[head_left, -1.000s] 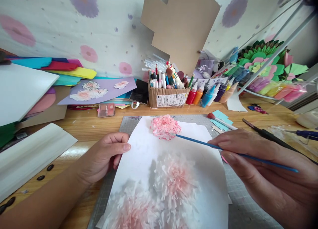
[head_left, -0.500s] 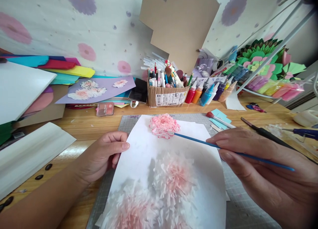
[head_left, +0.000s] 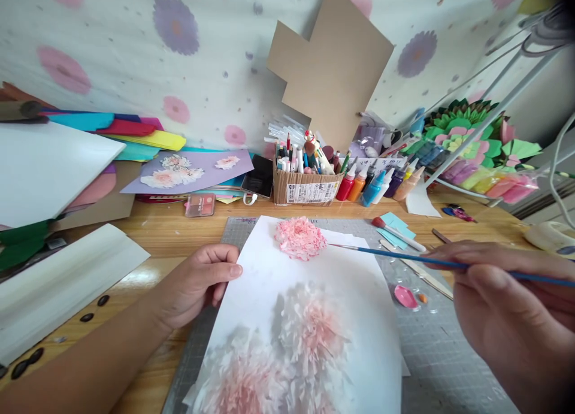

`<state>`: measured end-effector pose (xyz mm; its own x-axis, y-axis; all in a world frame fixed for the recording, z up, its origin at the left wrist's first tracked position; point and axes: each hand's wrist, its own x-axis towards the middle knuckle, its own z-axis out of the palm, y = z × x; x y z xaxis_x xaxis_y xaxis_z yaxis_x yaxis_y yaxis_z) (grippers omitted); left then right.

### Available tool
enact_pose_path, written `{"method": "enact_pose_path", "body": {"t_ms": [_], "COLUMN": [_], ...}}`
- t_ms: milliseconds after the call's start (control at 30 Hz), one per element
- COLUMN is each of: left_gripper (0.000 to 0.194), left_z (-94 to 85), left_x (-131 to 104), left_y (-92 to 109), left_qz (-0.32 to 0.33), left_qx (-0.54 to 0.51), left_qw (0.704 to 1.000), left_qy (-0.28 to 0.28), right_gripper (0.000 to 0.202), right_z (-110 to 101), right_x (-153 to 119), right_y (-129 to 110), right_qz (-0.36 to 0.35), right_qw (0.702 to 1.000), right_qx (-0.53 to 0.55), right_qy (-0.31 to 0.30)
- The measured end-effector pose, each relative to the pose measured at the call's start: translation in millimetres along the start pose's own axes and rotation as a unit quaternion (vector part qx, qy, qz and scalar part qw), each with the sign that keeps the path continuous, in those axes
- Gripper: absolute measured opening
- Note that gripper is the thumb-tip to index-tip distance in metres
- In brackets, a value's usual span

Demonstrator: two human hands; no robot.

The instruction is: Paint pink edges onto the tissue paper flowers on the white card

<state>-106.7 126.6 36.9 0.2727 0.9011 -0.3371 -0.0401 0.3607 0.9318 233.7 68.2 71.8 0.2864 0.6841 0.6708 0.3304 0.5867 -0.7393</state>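
A white sheet [head_left: 354, 282] lies on a grey cutting mat [head_left: 440, 348], with a bright pink tissue flower [head_left: 300, 238] at its far end and paler pink flowers [head_left: 309, 330] nearer me. My left hand [head_left: 197, 282] pinches the sheet's left edge, thumb on top. My right hand [head_left: 507, 306] grips a thin blue paintbrush [head_left: 404, 258] whose tip hangs just right of the bright pink flower, not touching it.
A cardboard box of pens [head_left: 305, 183] and a row of paint bottles [head_left: 377, 183] stand behind the mat. A small pink paint well [head_left: 405, 296] sits right of the sheet. White boards [head_left: 58, 276] lie at left, coloured paper [head_left: 135, 135] and paper flowers [head_left: 471, 132] at the back.
My right hand has drawn the brush to the right, off the bright pink flower's edge, uncovering the pink paint well. My left hand still holds the sheet. The camera tilted up slightly.
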Motion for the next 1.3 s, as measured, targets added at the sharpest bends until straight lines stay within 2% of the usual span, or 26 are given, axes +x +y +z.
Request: {"method": "enact_pose_path", "body": {"t_ms": [67, 167, 300, 400, 533, 667, 867, 1033, 1167, 1300], "left_gripper": [0.033, 0.033, 0.032, 0.032, 0.037, 0.040, 0.038, 0.037, 0.029, 0.026], "left_z": [0.1, 1.4, 3.4, 4.2, 3.2, -0.6, -0.8, 16.3, 33.3, 44.6], "left_x": [-1.4, -3.2, -2.9, -1.5, -0.3, -0.2, -11.2, -33.7, -49.0, -56.5], "left_y": [2.1, 6.3, 8.5, 6.6, 4.0, 1.7, 2.5, 20.2, 34.5, 40.5], "left_qz": [0.013, 0.033, 0.058, 0.077, 0.103, 0.136, 0.161, 0.161, 0.127, 0.101], "left_qx": [0.004, 0.002, -0.013, -0.030, -0.045, -0.044, -0.048, -0.075, -0.077, -0.074], "left_qw": [1.000, 0.999, 0.998, 0.997, 0.993, 0.989, 0.984, 0.983, 0.988, 0.992], "left_qy": [0.001, 0.004, 0.005, 0.004, -0.016, -0.045, -0.065, -0.044, -0.030, -0.012], "right_gripper": [0.003, 0.004, 0.012, 0.028, 0.028, 0.022, 0.033, 0.035, 0.036, 0.036], "right_z": [-2.5, -6.5, -14.5, -14.2, 3.6, 26.2, 39.6, 41.9, 43.7, 43.5], "right_x": [3.8, 10.8, 16.1, 8.3, -18.5, -34.6, -27.7, -20.9, -16.3, -17.1], "right_y": [2.0, 0.1, 5.8, 17.7, 25.5, 23.7, 24.4, 21.9, 19.1, 18.5], "right_qz": [0.064, 0.144, 0.272, 0.351, 0.422, 0.436, 0.416, 0.395, 0.387, 0.383], "right_qw": [0.994, 0.974, 0.919, 0.888, 0.851, 0.831, 0.828, 0.829, 0.827, 0.824], "right_qx": [0.063, 0.129, 0.222, 0.253, 0.291, 0.330, 0.351, 0.371, 0.384, 0.397], "right_qy": [0.066, 0.121, 0.178, 0.156, 0.117, 0.100, 0.133, 0.140, 0.140, 0.125]}}
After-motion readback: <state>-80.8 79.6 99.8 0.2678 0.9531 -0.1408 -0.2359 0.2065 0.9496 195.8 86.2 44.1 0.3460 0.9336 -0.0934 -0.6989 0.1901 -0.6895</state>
